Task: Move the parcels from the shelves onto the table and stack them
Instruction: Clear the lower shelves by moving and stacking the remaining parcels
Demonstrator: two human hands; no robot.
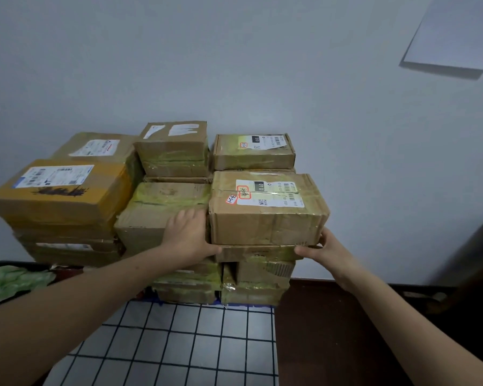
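A worn cardboard parcel [268, 215] with a white label and red-edged stickers sits on top of the front right stack. My left hand [188, 235] lies against its left side, thumb under its lower left corner. My right hand [322, 247] holds its lower right corner, thumb along the bottom edge. Under it lie a flat parcel [255, 253] and lower taped parcels [253, 285]. The stacks stand on a table with a white grid cloth [179, 344].
More parcels are stacked around: a yellow-taped box [59, 196] at left, a box [176, 149] at the back middle, a labelled box [253, 151] at the back right. A white wall stands behind. A green leafy thing [11, 282] lies at left, dark floor at right.
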